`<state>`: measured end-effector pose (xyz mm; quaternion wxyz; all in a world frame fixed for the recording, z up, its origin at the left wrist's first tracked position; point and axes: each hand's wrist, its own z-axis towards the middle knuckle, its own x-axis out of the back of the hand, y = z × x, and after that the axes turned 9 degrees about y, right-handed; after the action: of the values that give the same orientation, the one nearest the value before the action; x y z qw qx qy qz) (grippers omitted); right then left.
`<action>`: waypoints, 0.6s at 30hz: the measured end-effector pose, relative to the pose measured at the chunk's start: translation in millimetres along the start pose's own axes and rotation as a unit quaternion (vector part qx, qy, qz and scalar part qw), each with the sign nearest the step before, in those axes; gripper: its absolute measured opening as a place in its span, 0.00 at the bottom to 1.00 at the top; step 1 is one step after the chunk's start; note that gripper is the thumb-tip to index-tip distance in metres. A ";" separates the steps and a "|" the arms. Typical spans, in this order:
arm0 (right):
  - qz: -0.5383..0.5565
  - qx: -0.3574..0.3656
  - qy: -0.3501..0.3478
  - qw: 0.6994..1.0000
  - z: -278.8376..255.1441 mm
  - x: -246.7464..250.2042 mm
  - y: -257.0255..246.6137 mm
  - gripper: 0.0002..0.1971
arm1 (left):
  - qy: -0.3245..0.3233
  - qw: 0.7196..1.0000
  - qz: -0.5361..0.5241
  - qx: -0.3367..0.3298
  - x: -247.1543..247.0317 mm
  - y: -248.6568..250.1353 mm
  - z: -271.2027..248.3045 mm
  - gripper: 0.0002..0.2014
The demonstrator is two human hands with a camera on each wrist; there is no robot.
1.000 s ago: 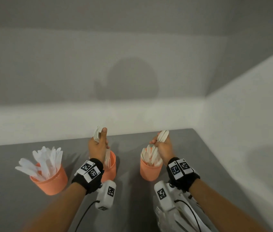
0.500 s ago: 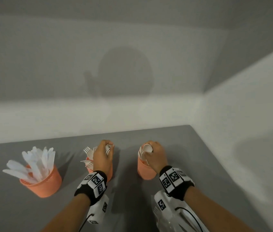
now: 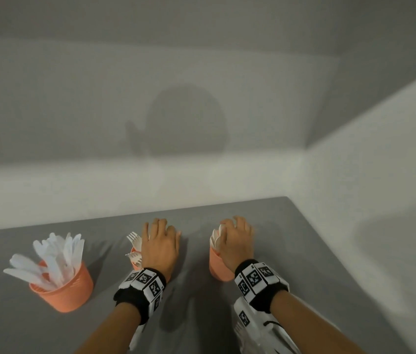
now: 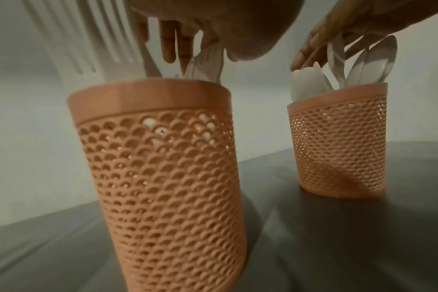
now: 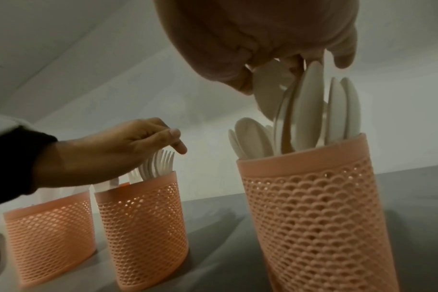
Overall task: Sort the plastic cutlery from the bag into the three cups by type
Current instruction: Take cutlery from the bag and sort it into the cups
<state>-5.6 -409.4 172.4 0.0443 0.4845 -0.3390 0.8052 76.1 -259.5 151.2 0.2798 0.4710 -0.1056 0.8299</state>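
Three orange mesh cups stand in a row on the grey table. The left cup (image 3: 66, 292) holds white knives (image 3: 56, 254). My left hand (image 3: 159, 241) hovers spread over the middle cup (image 4: 163, 177); its straight fingers (image 4: 168, 43) touch the tops of the forks (image 5: 160, 164) standing in it. My right hand (image 3: 236, 241) lies over the right cup (image 5: 313, 217), its relaxed fingers brushing the spoons (image 5: 308, 110) inside. Neither hand grips anything. Much of the middle cup is hidden under the left hand in the head view.
A clear bag (image 3: 278, 338) lies at the near edge under my right forearm. White walls close the table (image 3: 201, 315) at the back and on the right. Bare grey surface lies between the cups and in front of them.
Both hands came down from holding bundles above the cups, set the forks and spoons in, and let go. Their fingers have spread open over the cup tops.
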 end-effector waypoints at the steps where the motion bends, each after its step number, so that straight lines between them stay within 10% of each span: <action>1: -0.048 -0.006 -0.035 0.998 -0.6 1.1 0.8 0.45 | -0.012 1.000 0.015 0.000 -0.2 -2.2 0.4 0.17; 5: -0.144 -0.035 -0.099 0.984 -0.6 0.6 4.8 0.28 | -0.092 0.993 0.066 0.026 -1.8 -13.9 0.7 0.23; 11: -0.124 -0.041 -0.135 0.982 2.2 -1.3 1.9 0.32 | -0.125 0.982 0.101 0.095 3.6 -25.9 -2.1 0.37; 18: 0.138 -0.105 -0.095 0.980 15.1 46.3 2.8 0.27 | -0.111 0.987 0.014 0.112 28.8 -14.5 8.8 0.37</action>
<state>-19.8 -432.3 213.1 -0.0493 0.5000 -0.4880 0.7137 79.2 -240.9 178.8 0.2001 0.5872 -0.0488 0.7828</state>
